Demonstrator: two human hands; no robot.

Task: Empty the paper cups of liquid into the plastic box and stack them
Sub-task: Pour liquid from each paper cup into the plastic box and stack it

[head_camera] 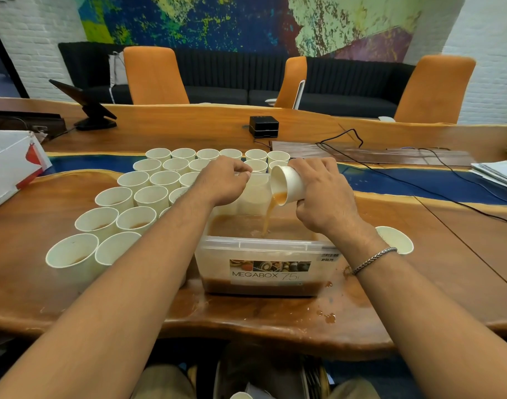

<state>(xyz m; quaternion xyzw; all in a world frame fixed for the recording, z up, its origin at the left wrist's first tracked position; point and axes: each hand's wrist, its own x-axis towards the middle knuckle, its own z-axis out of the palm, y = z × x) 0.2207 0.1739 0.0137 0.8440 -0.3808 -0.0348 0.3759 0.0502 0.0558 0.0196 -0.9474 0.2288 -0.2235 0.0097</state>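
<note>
A clear plastic box point(263, 246) labelled MEGABOX stands at the table's front, part filled with brown liquid. My right hand point(322, 194) grips a white paper cup point(288, 184) tipped on its side above the box, and a brown stream point(268, 218) pours from it into the liquid. My left hand point(222, 180) hangs over the box's far left rim with fingers curled; whether they touch the rim or pinch something is hidden. Several white paper cups point(137, 194) stand in rows to the left and behind the box, some holding brown liquid. One upright cup point(394, 240) sits right of the box.
Brown spills point(328, 316) mark the wooden table near its front edge. A white carton point(10, 165) lies at the left, papers point(497, 171) at the right. A black device point(263, 126), a tablet stand point(91, 110) and cables point(419, 182) sit further back. Orange chairs stand beyond.
</note>
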